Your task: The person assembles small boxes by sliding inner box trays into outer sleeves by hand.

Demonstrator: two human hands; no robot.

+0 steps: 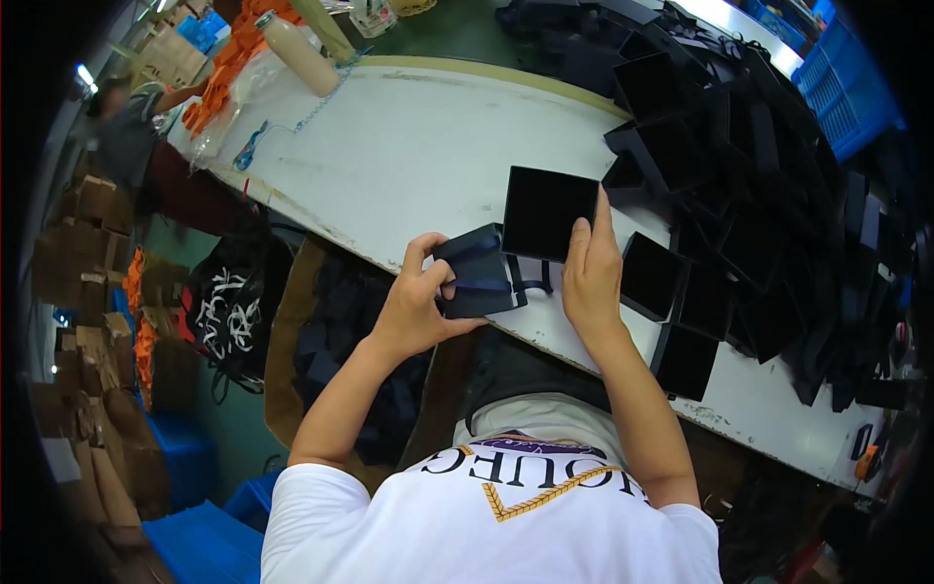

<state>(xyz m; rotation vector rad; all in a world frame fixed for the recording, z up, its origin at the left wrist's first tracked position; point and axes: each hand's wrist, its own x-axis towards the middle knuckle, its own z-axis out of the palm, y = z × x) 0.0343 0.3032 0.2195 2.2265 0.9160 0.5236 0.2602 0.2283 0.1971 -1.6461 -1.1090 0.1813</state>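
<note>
1. Centrally placed, an open black box point(551, 212) is held by the right hand point(594, 277), its grip clamped on the right side.
2. Just lower left, the left hand point(418, 292) has its grip clamped around a ribboned box point(477, 265) (the ribbon looks dark blue).
3. Right of centre, loose open boxes point(651, 275) lie on the white table point(399, 131), beside a heap of black boxes point(744, 209).
4. Upper left, a pale bottle point(300, 56) stands near a blue tool point(251, 146).
5. Far upper right is a blue crate point(848, 86).
</note>
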